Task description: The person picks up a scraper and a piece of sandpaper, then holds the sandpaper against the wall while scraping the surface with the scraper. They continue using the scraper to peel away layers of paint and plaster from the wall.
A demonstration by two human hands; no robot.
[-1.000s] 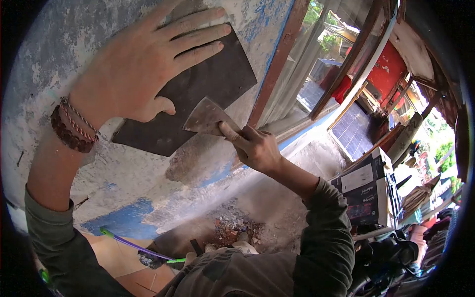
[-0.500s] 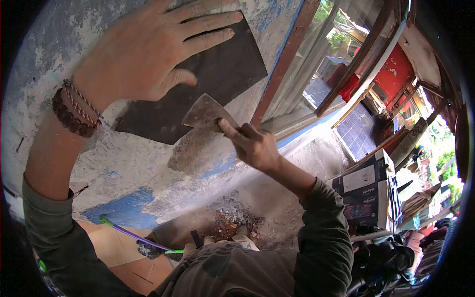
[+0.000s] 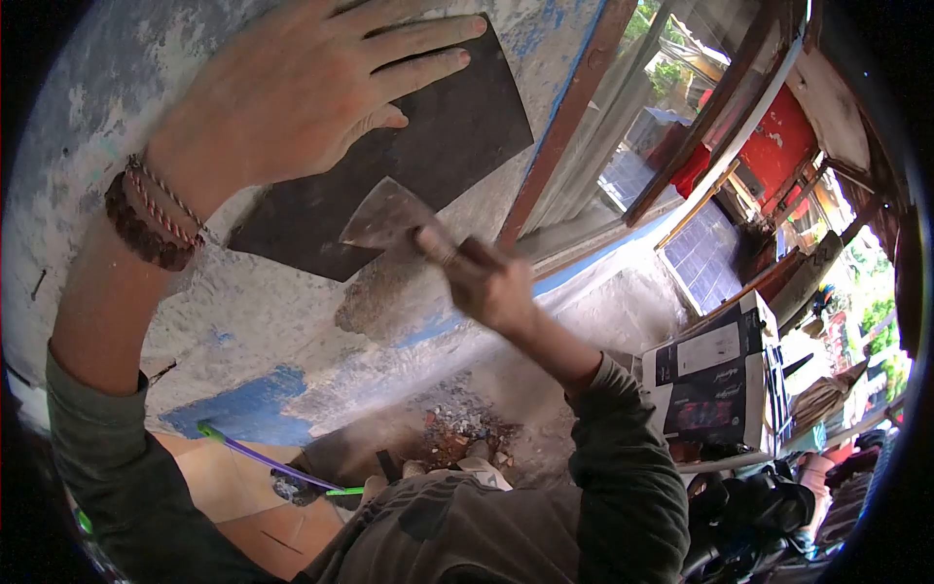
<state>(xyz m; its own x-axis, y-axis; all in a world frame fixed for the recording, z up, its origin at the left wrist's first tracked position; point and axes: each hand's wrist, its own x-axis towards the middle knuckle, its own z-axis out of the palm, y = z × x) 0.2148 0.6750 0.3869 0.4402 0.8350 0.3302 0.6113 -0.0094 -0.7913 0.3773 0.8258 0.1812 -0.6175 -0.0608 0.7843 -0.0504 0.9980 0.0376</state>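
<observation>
A dark, flat rectangular sheet (image 3: 428,146) lies against the worn, peeling wall (image 3: 263,331). Across its upper left part rests my left hand (image 3: 292,92), fingers stretched out and spread, with bracelets round the wrist. My right hand (image 3: 486,282), slightly blurred, is closed round a putty knife (image 3: 389,216), its thumb on the blade side. The wide metal blade points up and left and overlaps the sheet's lower edge. Below the sheet shows a brownish bare patch (image 3: 375,297) in the wall.
A brown-framed window (image 3: 584,146) borders the wall on the right. Rubble (image 3: 467,433) lies on the floor at the wall's foot. A printed cardboard box (image 3: 715,380) stands at the right. A purple and green strip (image 3: 272,462) runs near the tiled floor at lower left.
My right hand has moved a little left with the putty knife, so the blade sits farther left over the sheet's lower edge. My left hand has shifted slightly on the sheet.
</observation>
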